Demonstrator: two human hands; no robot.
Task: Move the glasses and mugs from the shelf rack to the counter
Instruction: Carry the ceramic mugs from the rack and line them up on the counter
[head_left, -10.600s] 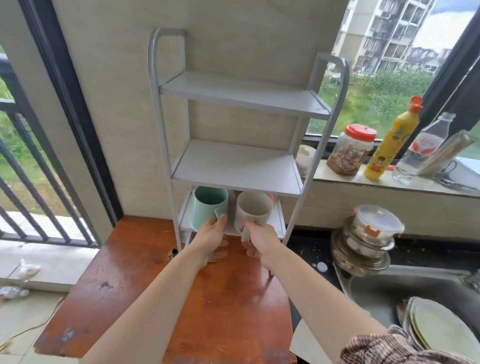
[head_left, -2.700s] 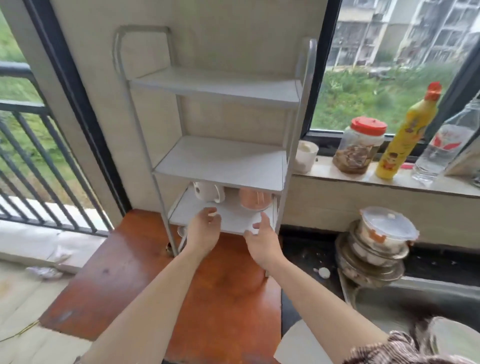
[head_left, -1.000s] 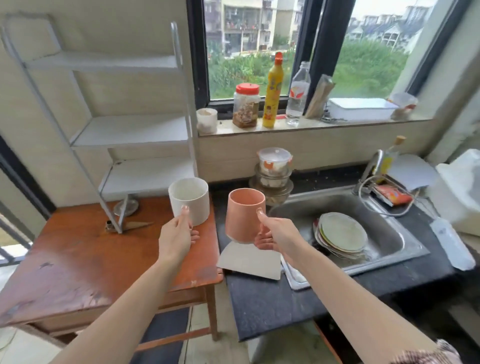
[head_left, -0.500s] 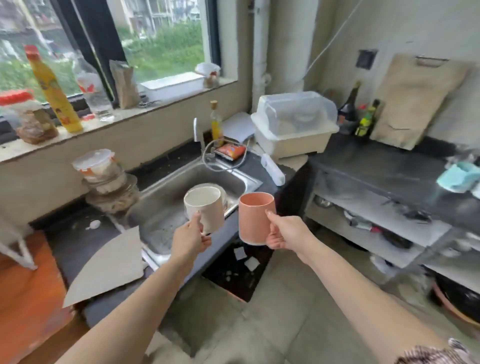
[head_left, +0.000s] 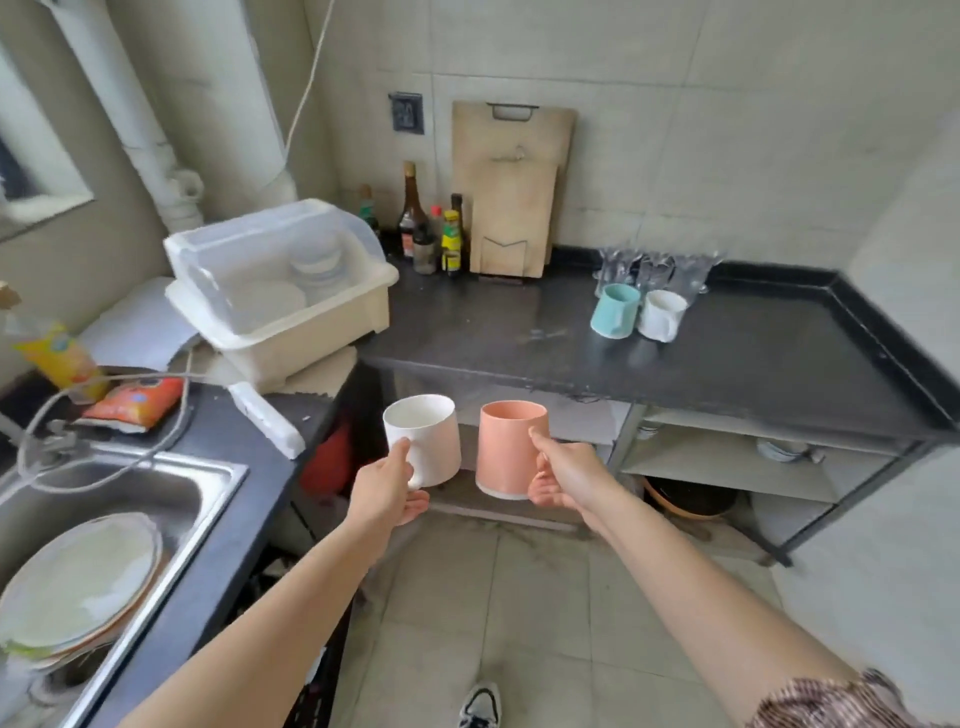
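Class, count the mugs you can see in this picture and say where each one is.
4. White mug in the left hand; pink mug in the right hand; teal mug and another white mug on the black counter.

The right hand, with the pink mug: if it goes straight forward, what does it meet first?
Probably the front edge of the black counter. The right hand holds the pink mug just below that edge, though depth is unclear.

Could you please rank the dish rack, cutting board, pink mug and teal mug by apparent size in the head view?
1. Dish rack
2. Cutting board
3. Pink mug
4. Teal mug

The pink mug is nearer the camera, so its lead over the teal is unsure.
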